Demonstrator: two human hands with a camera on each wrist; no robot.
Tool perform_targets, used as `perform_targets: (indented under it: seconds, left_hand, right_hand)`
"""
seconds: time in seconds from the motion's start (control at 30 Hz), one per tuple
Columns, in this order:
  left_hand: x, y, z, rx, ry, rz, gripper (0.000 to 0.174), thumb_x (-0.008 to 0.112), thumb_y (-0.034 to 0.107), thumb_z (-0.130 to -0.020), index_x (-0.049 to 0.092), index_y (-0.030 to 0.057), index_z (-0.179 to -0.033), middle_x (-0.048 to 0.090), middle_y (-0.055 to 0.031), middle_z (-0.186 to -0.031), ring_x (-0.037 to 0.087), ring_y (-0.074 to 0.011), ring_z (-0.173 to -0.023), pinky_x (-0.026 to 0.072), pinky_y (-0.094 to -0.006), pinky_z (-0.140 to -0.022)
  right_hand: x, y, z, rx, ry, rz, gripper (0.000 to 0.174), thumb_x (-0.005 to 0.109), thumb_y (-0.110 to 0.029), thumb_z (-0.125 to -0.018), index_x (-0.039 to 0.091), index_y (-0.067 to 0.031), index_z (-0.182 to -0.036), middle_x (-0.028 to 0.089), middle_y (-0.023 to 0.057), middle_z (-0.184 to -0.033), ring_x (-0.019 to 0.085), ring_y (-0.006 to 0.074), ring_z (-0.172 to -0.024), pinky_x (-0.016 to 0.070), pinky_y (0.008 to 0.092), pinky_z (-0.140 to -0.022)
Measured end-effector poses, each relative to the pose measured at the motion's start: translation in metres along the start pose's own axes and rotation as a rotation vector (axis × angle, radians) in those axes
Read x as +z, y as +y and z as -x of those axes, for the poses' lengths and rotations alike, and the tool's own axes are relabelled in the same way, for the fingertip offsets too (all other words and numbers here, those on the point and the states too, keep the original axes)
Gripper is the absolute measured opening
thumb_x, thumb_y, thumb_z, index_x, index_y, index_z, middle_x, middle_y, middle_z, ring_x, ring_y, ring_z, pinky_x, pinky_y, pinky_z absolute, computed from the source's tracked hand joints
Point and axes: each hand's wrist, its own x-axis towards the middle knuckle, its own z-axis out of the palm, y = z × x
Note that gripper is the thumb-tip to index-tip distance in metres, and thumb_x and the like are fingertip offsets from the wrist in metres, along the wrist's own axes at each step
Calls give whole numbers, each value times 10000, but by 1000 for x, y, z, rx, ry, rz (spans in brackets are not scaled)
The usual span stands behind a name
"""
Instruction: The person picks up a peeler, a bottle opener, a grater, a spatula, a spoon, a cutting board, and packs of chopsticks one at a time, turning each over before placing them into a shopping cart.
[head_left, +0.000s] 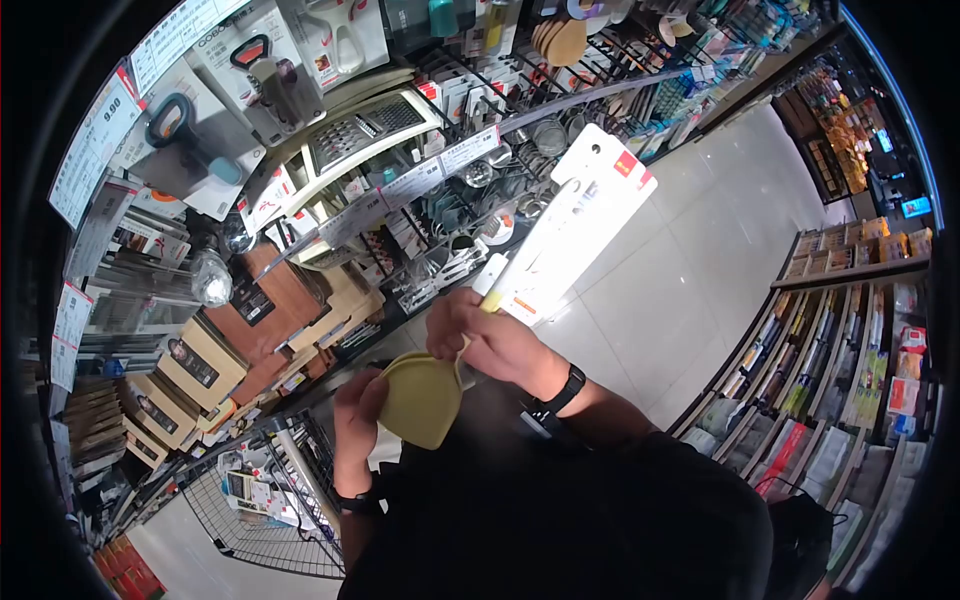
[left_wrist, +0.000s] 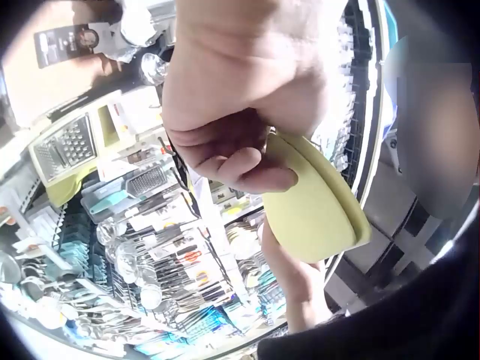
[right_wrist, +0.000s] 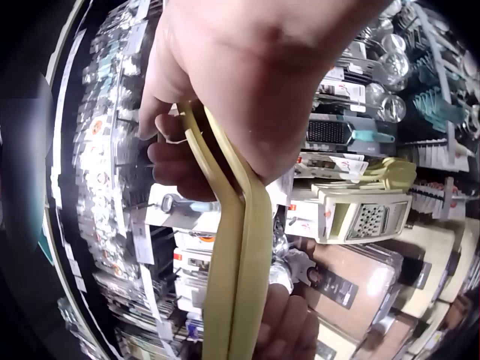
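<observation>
A pale yellow two-layered kitchen tool (head_left: pixel 425 400) with a broad flat head, tong-like in build, is held between both hands. Its two layers lie face to face at the head, and a gap opens between them toward the grip in the right wrist view (right_wrist: pixel 238 262). My right hand (head_left: pixel 500 345) grips its narrow end. A white product card (head_left: pixel 580 225) with a red mark extends from that hand, away from the body. With thumb and fingers, my left hand (head_left: pixel 355 420) pinches the side edge of the broad head. Part of the narrow end is hidden by the right hand.
Shelves to the left and ahead carry a grater (head_left: pixel 370 130), cutting boards (head_left: pixel 265 310) and hanging utensils. A shopping cart (head_left: pixel 265 510) with packaged goods stands at lower left. Tiled floor (head_left: pixel 655 290) runs ahead; another shelf (head_left: pixel 830 370) lines the right side.
</observation>
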Motion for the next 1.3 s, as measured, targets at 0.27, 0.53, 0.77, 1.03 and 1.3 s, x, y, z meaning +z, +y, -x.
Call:
perform_targets:
  seconds: [0.27,0.53,0.77,1.03,1.3]
  left_hand:
    - [19,47,1,-88,-192,-54,238,631,211,-944,677,-19,-986,646,-30,-739,541,-66,-674,430,-241,-621]
    - [35,46,10,18,-320,67,293,656,236,-937,666,-20,-1078,705,-103,-843,631,-128,-769,483,-295,-698]
    - [24,54,11,29,-372,-1,248,661,178,-920,660,-29,-1056,697,-149,-833,646,-176,-728,485,-321,-680]
    - [17,41,15,-173,-351,194,207,692,153,-879,682,-40,-953,667,-118,-704,620,-155,-649,465,-308,-607]
    - [23,16,-6,171,123,-617,644,736,234,-850,439,26,-1383,525,-198,-1339,531,-361,-1219,429,-423,-1010]
  right_hand:
    - [-16,-32,4,-9,-74,-193,562,265,-361,-1056,260,-173,-526,257,-51,-456,247,126,-408,265,296,-464]
    - [-15,-41,5,-134,31,-218,551,257,-359,-1056,261,-183,-535,236,-58,-456,195,120,-413,213,289,-461]
    - [-7,-40,-4,-119,91,-287,558,281,-384,-1048,242,-193,-525,218,-66,-444,180,116,-397,193,283,-439]
    - [-11,-28,-14,-53,117,-379,562,341,-372,-1039,232,-201,-515,211,-66,-436,192,118,-380,199,277,-440]
    - [6,-10,-25,-9,312,209,254,523,-189,-995,498,-118,-752,435,-21,-655,424,99,-612,339,264,-598]
